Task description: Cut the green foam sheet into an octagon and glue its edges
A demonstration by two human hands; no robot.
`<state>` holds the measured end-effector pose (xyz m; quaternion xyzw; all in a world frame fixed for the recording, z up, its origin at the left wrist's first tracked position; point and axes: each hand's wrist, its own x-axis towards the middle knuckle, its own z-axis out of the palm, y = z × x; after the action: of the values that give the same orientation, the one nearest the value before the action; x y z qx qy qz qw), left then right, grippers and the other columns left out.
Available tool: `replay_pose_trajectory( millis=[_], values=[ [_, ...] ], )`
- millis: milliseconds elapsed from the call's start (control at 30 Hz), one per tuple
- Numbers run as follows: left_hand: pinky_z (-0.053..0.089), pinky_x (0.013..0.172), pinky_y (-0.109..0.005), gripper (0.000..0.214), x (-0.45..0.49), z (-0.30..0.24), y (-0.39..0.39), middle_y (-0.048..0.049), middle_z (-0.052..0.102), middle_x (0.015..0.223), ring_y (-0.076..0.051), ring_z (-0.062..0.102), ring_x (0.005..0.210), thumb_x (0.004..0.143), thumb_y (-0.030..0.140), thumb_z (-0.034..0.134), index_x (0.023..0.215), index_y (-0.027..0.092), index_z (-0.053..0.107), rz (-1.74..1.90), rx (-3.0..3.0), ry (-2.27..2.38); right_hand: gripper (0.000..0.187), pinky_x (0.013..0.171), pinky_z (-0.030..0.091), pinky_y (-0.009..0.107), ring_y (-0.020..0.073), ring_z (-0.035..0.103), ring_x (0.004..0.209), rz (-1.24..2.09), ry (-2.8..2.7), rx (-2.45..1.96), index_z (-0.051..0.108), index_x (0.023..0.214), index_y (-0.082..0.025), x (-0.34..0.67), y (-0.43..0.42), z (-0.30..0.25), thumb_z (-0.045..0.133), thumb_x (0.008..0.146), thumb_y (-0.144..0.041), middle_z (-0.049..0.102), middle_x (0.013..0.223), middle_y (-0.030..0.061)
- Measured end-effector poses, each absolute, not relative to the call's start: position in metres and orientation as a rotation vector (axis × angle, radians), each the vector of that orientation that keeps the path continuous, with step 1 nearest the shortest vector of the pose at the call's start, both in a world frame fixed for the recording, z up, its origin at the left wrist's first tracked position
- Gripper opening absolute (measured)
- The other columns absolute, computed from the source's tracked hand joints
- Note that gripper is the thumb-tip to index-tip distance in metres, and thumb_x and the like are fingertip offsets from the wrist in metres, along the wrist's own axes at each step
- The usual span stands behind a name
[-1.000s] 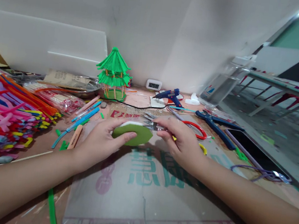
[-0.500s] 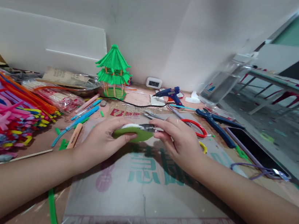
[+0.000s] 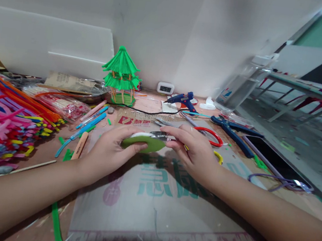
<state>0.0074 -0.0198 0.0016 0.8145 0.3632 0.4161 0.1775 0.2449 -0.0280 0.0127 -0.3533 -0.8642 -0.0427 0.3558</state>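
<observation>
My left hand (image 3: 108,154) grips a green, leaf-shaped foam piece (image 3: 146,143) with a white upper face, thumb underneath and fingers over its top. My right hand (image 3: 194,150) is closed on a pair of small metal snips (image 3: 161,137), whose blades lie across the top edge of the green piece. Both hands hover just above a flattened cardboard sheet (image 3: 162,203) with green and red print.
A heap of coloured pipe cleaners (image 3: 6,124) fills the left. A green pagoda model (image 3: 121,76) stands at the back, a blue glue gun (image 3: 183,101) beside it. Red-handled scissors (image 3: 209,134), blue pliers (image 3: 233,132), a phone (image 3: 271,160) and a purple wire loop (image 3: 283,184) lie right.
The green piece has tipped flatter in my left hand, and the snips have slid further over its top edge. Both hands otherwise stay in place.
</observation>
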Motion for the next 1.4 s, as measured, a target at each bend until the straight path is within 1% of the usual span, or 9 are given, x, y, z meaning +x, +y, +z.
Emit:
replay_pose_trajectory(
  millis=[167, 267, 533, 700, 867, 967, 1167, 1300, 1400],
  values=[
    [0.054, 0.082, -0.029, 0.014, 0.0064, 0.0012, -0.0191, -0.0002, 0.075, 0.098, -0.016, 0.068, 0.089, 0.089, 0.025, 0.063, 0.102, 0.022, 0.070, 1.185, 2.322, 1.026, 0.033, 0.067, 0.042, 0.028, 0.0170, 0.055, 0.074, -0.129, -2.237, -0.933, 0.065, 0.120, -0.015, 0.2435, -0.0271, 0.0123, 0.049, 0.100, -0.036, 0.060, 0.081, 0.0047],
    [0.054, 0.079, -0.028, 0.014, 0.0070, 0.0014, -0.0195, 0.0005, 0.075, 0.097, -0.016, 0.068, 0.087, 0.091, 0.025, 0.060, 0.100, 0.023, 0.070, 1.161, 2.304, 0.972, 0.033, 0.065, 0.040, 0.028, 0.0169, 0.054, 0.072, -0.164, -2.249, -0.943, 0.065, 0.121, -0.015, 0.2427, -0.0290, 0.0131, 0.049, 0.100, -0.036, 0.059, 0.079, 0.0042],
    [0.054, 0.081, -0.027, 0.013, 0.0080, 0.0003, -0.0216, -0.0006, 0.075, 0.097, -0.015, 0.068, 0.087, 0.090, 0.023, 0.061, 0.099, 0.021, 0.069, 1.169, 2.248, 0.958, 0.032, 0.063, 0.038, 0.028, 0.0161, 0.053, 0.070, -0.211, -2.262, -0.913, 0.066, 0.119, -0.013, 0.2421, -0.0319, 0.0140, 0.048, 0.100, -0.033, 0.061, 0.081, 0.0056],
    [0.054, 0.080, -0.028, 0.013, 0.0076, 0.0018, -0.0225, 0.0000, 0.075, 0.097, -0.016, 0.068, 0.088, 0.091, 0.023, 0.059, 0.099, 0.022, 0.069, 1.138, 2.274, 0.940, 0.030, 0.063, 0.039, 0.028, 0.0163, 0.054, 0.071, -0.199, -2.260, -0.916, 0.066, 0.115, -0.015, 0.2424, -0.0313, 0.0128, 0.049, 0.100, -0.034, 0.061, 0.079, 0.0048],
    [0.053, 0.083, -0.031, 0.014, 0.0076, 0.0016, -0.0207, 0.0004, 0.075, 0.099, -0.017, 0.067, 0.089, 0.092, 0.026, 0.060, 0.101, 0.025, 0.069, 1.142, 2.302, 0.925, 0.032, 0.064, 0.040, 0.028, 0.0167, 0.055, 0.073, -0.200, -2.273, -0.922, 0.063, 0.120, -0.017, 0.2426, -0.0312, 0.0124, 0.048, 0.100, -0.037, 0.063, 0.084, 0.0057],
    [0.053, 0.081, -0.031, 0.012, 0.0083, 0.0023, -0.0207, -0.0006, 0.074, 0.097, -0.018, 0.067, 0.088, 0.092, 0.026, 0.059, 0.097, 0.024, 0.069, 1.126, 2.304, 0.905, 0.031, 0.064, 0.040, 0.028, 0.0167, 0.055, 0.072, -0.237, -2.285, -0.910, 0.063, 0.120, -0.018, 0.2418, -0.0317, 0.0128, 0.048, 0.100, -0.036, 0.063, 0.084, 0.0055],
    [0.052, 0.077, -0.029, 0.011, 0.0087, 0.0035, -0.0217, -0.0016, 0.074, 0.093, -0.017, 0.067, 0.086, 0.092, 0.022, 0.059, 0.095, 0.020, 0.069, 1.130, 2.324, 0.873, 0.029, 0.064, 0.039, 0.029, 0.0163, 0.052, 0.070, -0.284, -2.280, -0.876, 0.065, 0.119, -0.015, 0.2391, -0.0340, 0.0142, 0.050, 0.099, -0.032, 0.060, 0.081, 0.0050],
    [0.051, 0.072, -0.026, 0.010, 0.0087, 0.0040, -0.0234, 0.0005, 0.072, 0.085, -0.014, 0.065, 0.077, 0.093, 0.020, 0.058, 0.089, 0.020, 0.067, 1.130, 2.364, 0.876, 0.028, 0.063, 0.039, 0.029, 0.0166, 0.053, 0.071, -0.273, -2.279, -0.881, 0.066, 0.117, -0.016, 0.2388, -0.0356, 0.0155, 0.049, 0.100, -0.030, 0.060, 0.079, 0.0047],
    [0.052, 0.077, -0.028, 0.009, 0.0094, 0.0046, -0.0223, -0.0003, 0.073, 0.091, -0.016, 0.067, 0.084, 0.092, 0.023, 0.060, 0.094, 0.020, 0.068, 1.129, 2.343, 0.905, 0.027, 0.067, 0.042, 0.029, 0.0172, 0.057, 0.076, -0.146, -2.254, -0.903, 0.065, 0.117, -0.019, 0.2392, -0.0336, 0.0173, 0.049, 0.100, -0.032, 0.064, 0.085, 0.0056]
  ],
)
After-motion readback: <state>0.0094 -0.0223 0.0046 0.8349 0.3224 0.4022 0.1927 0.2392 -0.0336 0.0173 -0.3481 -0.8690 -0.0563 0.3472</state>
